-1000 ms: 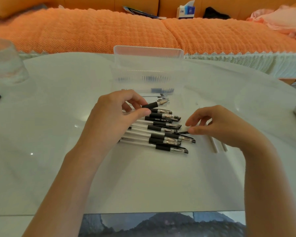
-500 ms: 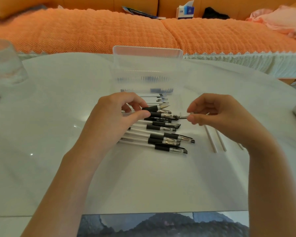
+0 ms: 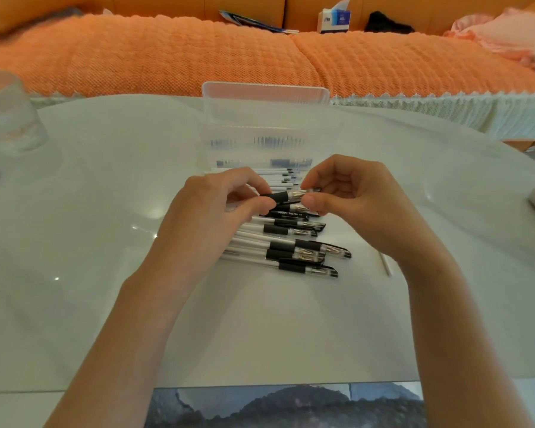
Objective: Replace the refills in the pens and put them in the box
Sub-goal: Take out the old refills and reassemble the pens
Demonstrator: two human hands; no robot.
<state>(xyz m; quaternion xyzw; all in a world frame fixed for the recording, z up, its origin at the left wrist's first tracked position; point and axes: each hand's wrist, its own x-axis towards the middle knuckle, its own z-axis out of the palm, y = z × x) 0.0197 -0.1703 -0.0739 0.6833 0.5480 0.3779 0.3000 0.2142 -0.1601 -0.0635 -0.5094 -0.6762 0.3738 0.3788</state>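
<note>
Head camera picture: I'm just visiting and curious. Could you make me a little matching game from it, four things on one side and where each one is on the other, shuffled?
Things
1. pen with black grip
2. clear plastic box
3. tissue box
4. glass

Places
A. on the orange sofa
B. near the left edge of the table
C. held between the left hand and the right hand
D. on the table just beyond the row of pens

Pairs: 1-C, 2-D, 3-A, 4-B
</note>
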